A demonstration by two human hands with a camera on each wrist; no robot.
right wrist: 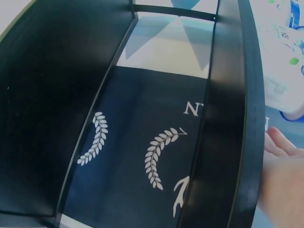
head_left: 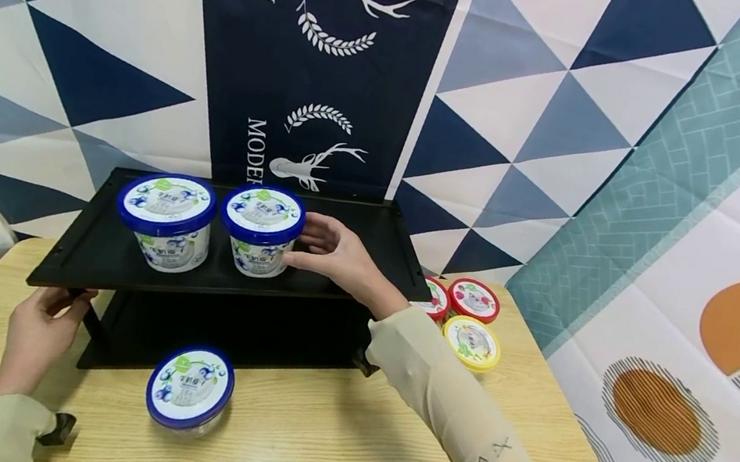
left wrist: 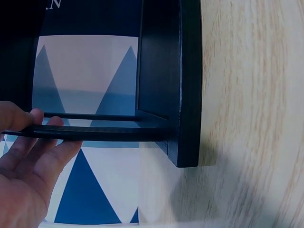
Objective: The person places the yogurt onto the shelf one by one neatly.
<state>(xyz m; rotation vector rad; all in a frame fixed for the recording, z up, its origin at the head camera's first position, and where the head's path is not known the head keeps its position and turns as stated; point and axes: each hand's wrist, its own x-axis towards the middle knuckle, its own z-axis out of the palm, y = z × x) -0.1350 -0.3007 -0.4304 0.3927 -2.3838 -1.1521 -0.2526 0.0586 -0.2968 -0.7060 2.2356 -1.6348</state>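
Observation:
My left hand (head_left: 40, 335) pinches the left front post of a black two-tier shelf (head_left: 347, 295), thumb on one side and fingers on the other, as the left wrist view shows. On the top tier stand two upright tubs with blue lids, a left tub (head_left: 171, 250) and a right tub (head_left: 252, 258). My right hand (head_left: 345, 259) is at the right tub's right side. Its thumb tip overlaps the tub's front; in the right wrist view the fingers (right wrist: 280, 142) lie beside it, not wrapped round it. Contact is hard to tell. A third blue-lidded tub (head_left: 190, 387) sits on the table.
Right of the shelf, tubs with red lids (head_left: 474, 299) and one with a yellow lid (head_left: 471, 341) are grouped on the wooden table (head_left: 312, 444). A patterned cloth (head_left: 493, 114) hangs behind the shelf. The shelf's lower tier (head_left: 221, 328) lies beneath the top one.

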